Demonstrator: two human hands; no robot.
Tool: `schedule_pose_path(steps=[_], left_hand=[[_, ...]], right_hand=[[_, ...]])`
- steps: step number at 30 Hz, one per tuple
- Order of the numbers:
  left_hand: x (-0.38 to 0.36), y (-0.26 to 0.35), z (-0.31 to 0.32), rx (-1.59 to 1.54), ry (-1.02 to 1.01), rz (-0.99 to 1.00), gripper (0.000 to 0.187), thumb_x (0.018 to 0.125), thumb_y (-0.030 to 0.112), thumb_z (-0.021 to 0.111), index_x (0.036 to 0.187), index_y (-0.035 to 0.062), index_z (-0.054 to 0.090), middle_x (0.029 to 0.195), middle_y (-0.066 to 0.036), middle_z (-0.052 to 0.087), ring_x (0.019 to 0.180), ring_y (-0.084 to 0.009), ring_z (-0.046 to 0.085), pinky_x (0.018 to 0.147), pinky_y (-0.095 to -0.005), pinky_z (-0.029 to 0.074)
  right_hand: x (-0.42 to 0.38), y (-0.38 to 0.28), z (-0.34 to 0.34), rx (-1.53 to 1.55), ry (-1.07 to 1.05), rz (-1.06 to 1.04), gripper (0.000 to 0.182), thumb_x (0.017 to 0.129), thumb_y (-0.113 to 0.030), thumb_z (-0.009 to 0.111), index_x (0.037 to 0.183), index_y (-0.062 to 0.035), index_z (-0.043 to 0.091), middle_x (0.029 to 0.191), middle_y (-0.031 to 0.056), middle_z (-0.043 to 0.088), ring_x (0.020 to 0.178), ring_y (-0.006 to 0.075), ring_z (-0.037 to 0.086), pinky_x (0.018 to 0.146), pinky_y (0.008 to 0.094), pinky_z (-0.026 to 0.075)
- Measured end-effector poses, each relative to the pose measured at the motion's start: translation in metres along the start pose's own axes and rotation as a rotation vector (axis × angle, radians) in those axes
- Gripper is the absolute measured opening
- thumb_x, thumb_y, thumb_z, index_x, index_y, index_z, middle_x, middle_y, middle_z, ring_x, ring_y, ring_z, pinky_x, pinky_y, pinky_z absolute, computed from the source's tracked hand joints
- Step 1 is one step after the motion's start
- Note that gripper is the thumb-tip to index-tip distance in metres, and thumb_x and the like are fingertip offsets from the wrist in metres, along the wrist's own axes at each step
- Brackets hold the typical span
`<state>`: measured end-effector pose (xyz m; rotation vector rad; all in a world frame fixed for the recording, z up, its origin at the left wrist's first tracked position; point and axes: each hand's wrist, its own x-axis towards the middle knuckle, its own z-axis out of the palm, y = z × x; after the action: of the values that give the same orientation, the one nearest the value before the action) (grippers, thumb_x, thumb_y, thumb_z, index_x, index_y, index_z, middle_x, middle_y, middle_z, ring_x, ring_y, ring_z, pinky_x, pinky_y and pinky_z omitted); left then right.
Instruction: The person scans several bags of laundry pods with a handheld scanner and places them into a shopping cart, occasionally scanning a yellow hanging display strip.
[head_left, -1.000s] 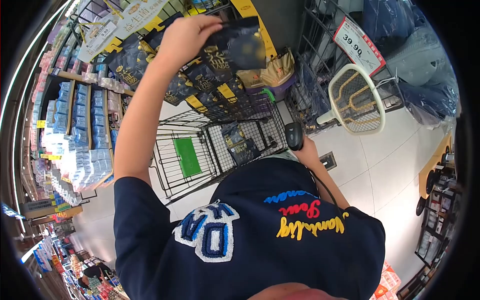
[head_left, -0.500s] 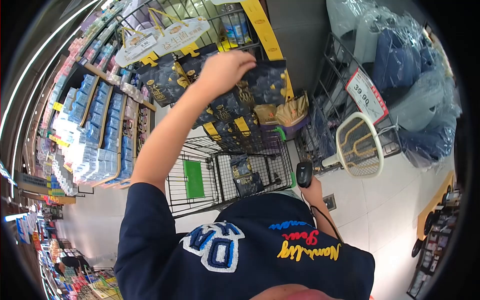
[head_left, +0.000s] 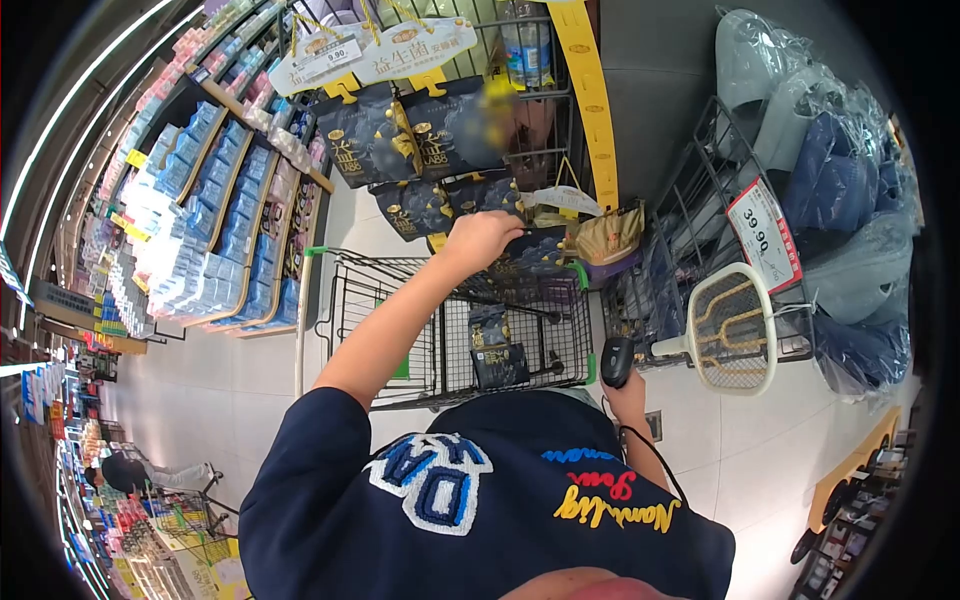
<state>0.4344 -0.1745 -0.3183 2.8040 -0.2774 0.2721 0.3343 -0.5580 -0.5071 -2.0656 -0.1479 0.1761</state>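
My left hand [head_left: 485, 240] reaches out over the shopping cart [head_left: 345, 350], fingers closed at the top edge of a dark pouch [head_left: 540, 248]. Part of that pouch overlaps similar pouches behind, so its outline is hard to follow. More dark pouches with gold print [head_left: 455, 130] hang on the rack just beyond. Inside the cart lie dark pouches [head_left: 500, 366] on the wire floor. Low at my right side, my right hand [head_left: 628, 395] is wrapped round a black mouse-shaped device [head_left: 617, 362]. A black cord hangs near that wrist.
A yellow-edged rack post [head_left: 588, 110] rises behind the pouches. On the right, a mosquito swatter [head_left: 732, 330] hangs by a wire bin with a price sign [head_left: 763, 235] and plastic-wrapped goods [head_left: 830, 170]. Shelves of blue packs [head_left: 215, 220] stand left. A person [head_left: 125, 472] is at lower left.
My left hand has come down and slightly right from the upper hooks, bringing a dark pouch off the rack's upper right. My right hand still grips the black device.
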Motion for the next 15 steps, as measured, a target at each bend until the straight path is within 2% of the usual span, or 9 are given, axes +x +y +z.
schedule_pose_path(steps=[7,10,12,15], left_hand=[[-0.032,-0.033,0.026,-0.001,-0.006,-0.093,0.021,0.096,0.027,0.063,0.103,0.0101,0.074,0.102,-0.007,0.072,0.092,-0.0322,0.069,0.078,-0.0421,0.056],[-0.039,-0.040,0.031,0.046,0.029,-0.092,0.019,0.095,0.025,0.064,0.102,0.0104,0.073,0.094,-0.007,0.072,0.088,-0.0314,0.070,0.074,-0.0428,0.056],[-0.039,-0.041,0.028,0.037,0.030,-0.104,0.019,0.095,0.025,0.064,0.102,0.0098,0.074,0.098,-0.007,0.072,0.090,-0.0320,0.069,0.076,-0.0423,0.056],[-0.036,-0.041,0.023,0.039,0.064,-0.087,0.019,0.095,0.024,0.064,0.101,0.0091,0.074,0.098,-0.008,0.072,0.090,-0.0322,0.069,0.077,-0.0423,0.056]], right_hand=[[0.000,0.003,0.004,-0.030,-0.034,0.004,0.036,0.078,-0.019,0.083,0.101,0.0023,0.066,0.087,0.0203,0.073,0.082,0.0321,0.073,0.074,0.0393,0.055],[0.001,0.009,0.008,-0.034,-0.049,0.011,0.036,0.078,-0.019,0.083,0.102,0.0021,0.066,0.088,0.0197,0.073,0.082,0.0307,0.073,0.075,0.0388,0.055],[0.001,0.017,0.010,-0.036,-0.051,0.006,0.037,0.078,-0.020,0.083,0.102,0.0018,0.066,0.088,0.0194,0.074,0.083,0.0301,0.074,0.075,0.0384,0.055],[0.001,0.016,0.011,-0.006,-0.067,-0.002,0.036,0.076,-0.019,0.081,0.101,0.0011,0.064,0.087,0.0233,0.071,0.084,0.0408,0.071,0.074,0.0426,0.054]])
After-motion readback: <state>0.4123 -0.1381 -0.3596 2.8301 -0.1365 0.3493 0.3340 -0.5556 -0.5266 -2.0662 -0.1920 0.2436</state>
